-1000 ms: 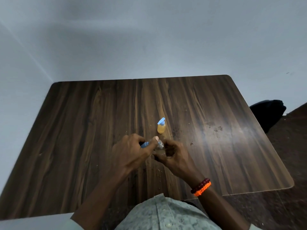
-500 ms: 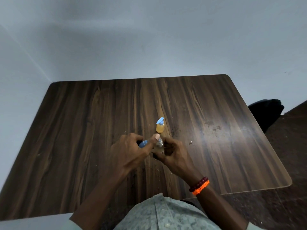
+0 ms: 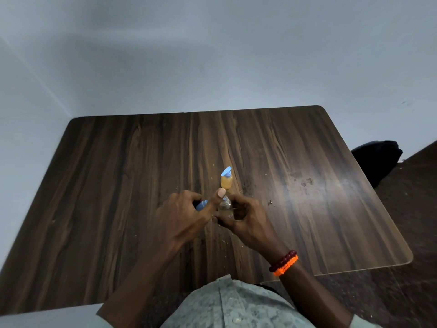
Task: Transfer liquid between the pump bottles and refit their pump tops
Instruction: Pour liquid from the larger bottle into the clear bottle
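pale grey-blue walls across the upper half of the frame, meeting in a corner at the upper left. below them a dark wood-grain table (image 3: 118,185) filling the middle, with a glossy patch and some smudges toward the right. at the right edge, beyond the table, a dark bag-like shape (image 3: 376,159) on a brown floor; too dim to say more.

just above centre, standing upright on the table: a small pump bottle (image 3: 226,179) with amber liquid and its blue pump top fitted, nozzle pointing up-left. apart from both hands, just beyond the fingertips.

at centre, just below that bottle: a second, clear bottle (image 3: 224,207) held upright between the two hands, neck open, contents hard to read. right hand (image 3: 246,221) wrapped around its lower body from the right, fingers curled. left hand (image 3: 184,216) curled around a blue pump top (image 3: 202,205), which pokes out between the fingers at the left of the clear bottle's neck; left thumb stretched up alongside the neck, nail just under the amber bottle in the picture. pump top beside the neck, not seated on it; touching or not cannot be told.

on the right wrist, a dark red bead bracelet (image 3: 282,260) beside an orange braided band (image 3: 286,266). at the bottom centre, a pale patterned shirt (image 3: 231,306).
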